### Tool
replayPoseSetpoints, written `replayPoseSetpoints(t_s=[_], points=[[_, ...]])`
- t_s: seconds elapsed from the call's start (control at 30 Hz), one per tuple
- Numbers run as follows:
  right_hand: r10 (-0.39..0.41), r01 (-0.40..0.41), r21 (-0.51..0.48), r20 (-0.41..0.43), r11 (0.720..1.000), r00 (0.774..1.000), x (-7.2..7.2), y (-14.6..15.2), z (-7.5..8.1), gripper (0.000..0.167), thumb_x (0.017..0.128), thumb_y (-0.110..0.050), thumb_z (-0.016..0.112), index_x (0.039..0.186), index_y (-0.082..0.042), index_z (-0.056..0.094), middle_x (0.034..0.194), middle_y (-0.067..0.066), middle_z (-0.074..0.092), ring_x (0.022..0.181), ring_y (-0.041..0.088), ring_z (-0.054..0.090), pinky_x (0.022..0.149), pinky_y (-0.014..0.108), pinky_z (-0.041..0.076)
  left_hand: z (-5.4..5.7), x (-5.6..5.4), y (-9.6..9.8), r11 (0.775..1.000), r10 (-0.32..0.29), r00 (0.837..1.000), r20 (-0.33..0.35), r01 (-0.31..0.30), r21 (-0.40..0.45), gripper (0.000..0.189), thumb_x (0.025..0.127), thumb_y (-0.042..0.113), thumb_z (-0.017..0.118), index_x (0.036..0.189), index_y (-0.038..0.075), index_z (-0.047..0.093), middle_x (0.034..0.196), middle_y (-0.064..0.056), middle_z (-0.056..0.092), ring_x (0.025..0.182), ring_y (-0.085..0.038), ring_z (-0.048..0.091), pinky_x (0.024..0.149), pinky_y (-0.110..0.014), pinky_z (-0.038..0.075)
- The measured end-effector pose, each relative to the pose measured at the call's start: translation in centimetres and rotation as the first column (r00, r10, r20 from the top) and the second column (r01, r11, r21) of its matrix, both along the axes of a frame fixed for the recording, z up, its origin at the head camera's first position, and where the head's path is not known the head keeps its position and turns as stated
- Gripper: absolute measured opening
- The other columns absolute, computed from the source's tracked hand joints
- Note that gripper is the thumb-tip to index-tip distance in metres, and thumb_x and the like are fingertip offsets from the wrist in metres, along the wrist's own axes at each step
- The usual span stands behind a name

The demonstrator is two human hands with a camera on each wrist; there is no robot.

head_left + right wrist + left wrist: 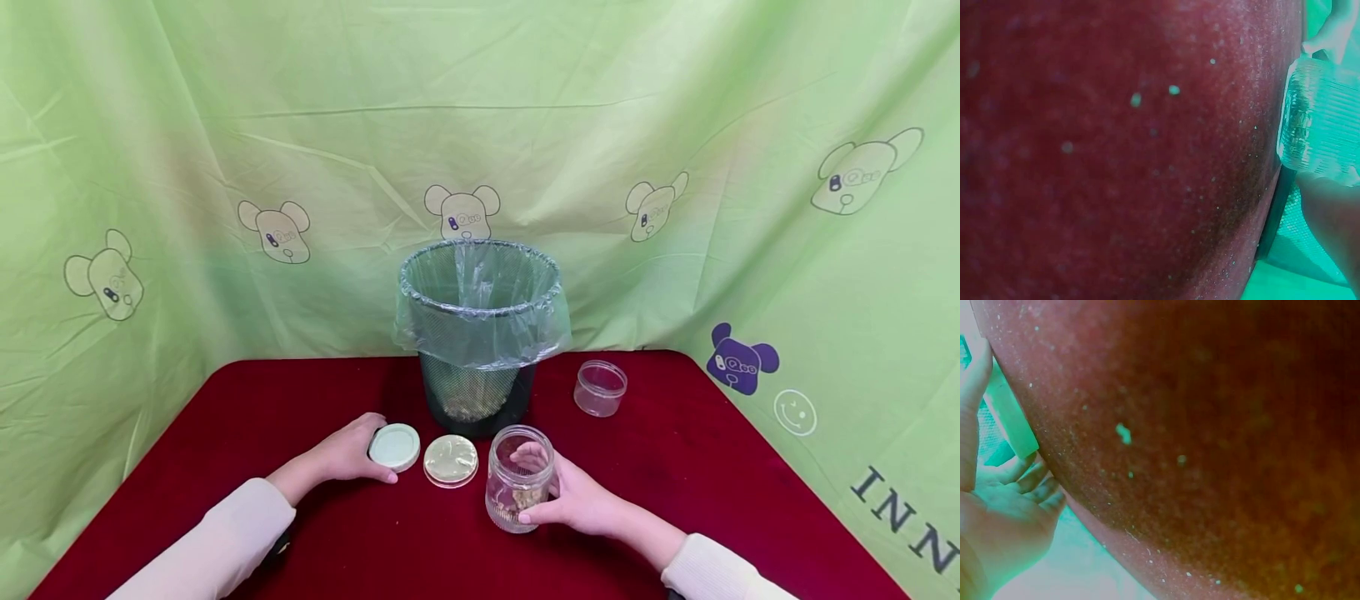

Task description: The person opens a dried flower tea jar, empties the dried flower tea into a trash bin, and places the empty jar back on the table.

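At the left of the head view my left hand [348, 454] holds a round pale white lid [394, 447] by its edge, thumb on the near side and fingers on the far side. In the left wrist view the lid [1013, 422] lies between thumb and fingers, close to the red cloth. My right hand [577, 500] grips a clear ribbed jar [519, 492], fingers round its far side and thumb in front. Some light brown bits lie in the jar's bottom. In the right wrist view the ribbed jar [1322, 119] stands upright on the cloth between thumb and fingers.
A shiny round disc [451, 460] lies between the hands. Behind it stands a black mesh bin [480, 387] with a clear liner [483, 333] and pale matter at its bottom. A small clear tub [600, 390] is at the back right. Red cloth [300, 392] covers the table.
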State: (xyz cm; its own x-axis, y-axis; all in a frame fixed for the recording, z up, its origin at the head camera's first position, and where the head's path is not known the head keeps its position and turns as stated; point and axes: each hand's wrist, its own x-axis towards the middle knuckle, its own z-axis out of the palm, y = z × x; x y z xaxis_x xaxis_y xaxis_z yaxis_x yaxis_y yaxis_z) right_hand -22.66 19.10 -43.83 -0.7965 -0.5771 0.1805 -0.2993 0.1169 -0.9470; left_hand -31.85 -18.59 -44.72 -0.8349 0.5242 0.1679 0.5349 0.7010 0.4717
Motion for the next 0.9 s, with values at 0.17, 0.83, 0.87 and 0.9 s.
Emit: replayPoseSetpoints(t_s=[0.17, 0.83, 0.87, 0.9], points=[[-0.003, 0.003, 0.006, -0.003, 1.000, 1.000, 0.0, 0.0, 0.0, 0.072, 0.079, -0.006, 0.078, 0.133, 0.009, 0.033, 0.136, 0.029, 0.043, 0.131, 0.042, 0.037, 0.099, 0.020, 0.039, 0.3, 0.1, -0.1, 1.000, 0.006, 1.000, -0.005, -0.006, 0.003, 0.088, 0.063, 0.044, 0.089, 0.121, -0.012, 0.051, 0.122, -0.020, 0.053, 0.113, -0.034, 0.052, 0.096, -0.048, 0.042], [0.001, -0.001, 0.006, -0.003, 1.000, 1.000, -0.1, 0.1, -0.1, 0.071, 0.079, -0.005, 0.078, 0.133, 0.008, 0.033, 0.135, 0.027, 0.043, 0.129, 0.037, 0.041, 0.099, 0.021, 0.040, 6.4, -0.4, 1.7, 0.848, 0.274, 0.962, 0.010, -0.247, 0.469, 0.099, 0.081, 0.038, 0.079, 0.150, -0.001, 0.020, 0.151, -0.021, 0.025, 0.139, -0.036, 0.025, 0.109, -0.053, 0.026], [0.001, -0.001, 0.005, -0.004, 1.000, 1.000, -0.1, 0.1, -0.2, 0.071, 0.079, -0.005, 0.078, 0.133, 0.008, 0.033, 0.135, 0.027, 0.043, 0.129, 0.037, 0.041, 0.099, 0.021, 0.040, 6.7, -0.5, 1.8, 0.835, 0.272, 0.962, 0.017, -0.245, 0.492, 0.097, 0.082, 0.037, 0.078, 0.150, -0.001, 0.020, 0.152, -0.021, 0.025, 0.140, -0.036, 0.024, 0.110, -0.053, 0.025], [0.001, -0.001, 0.004, -0.006, 1.000, 1.000, -0.1, 0.1, -0.2, 0.071, 0.079, -0.005, 0.078, 0.133, 0.008, 0.033, 0.135, 0.028, 0.043, 0.129, 0.037, 0.041, 0.099, 0.021, 0.040, 7.0, -0.5, 2.0, 0.823, 0.267, 0.963, 0.024, -0.241, 0.515, 0.095, 0.084, 0.036, 0.076, 0.150, -0.001, 0.020, 0.152, -0.021, 0.024, 0.140, -0.035, 0.023, 0.111, -0.052, 0.024]])
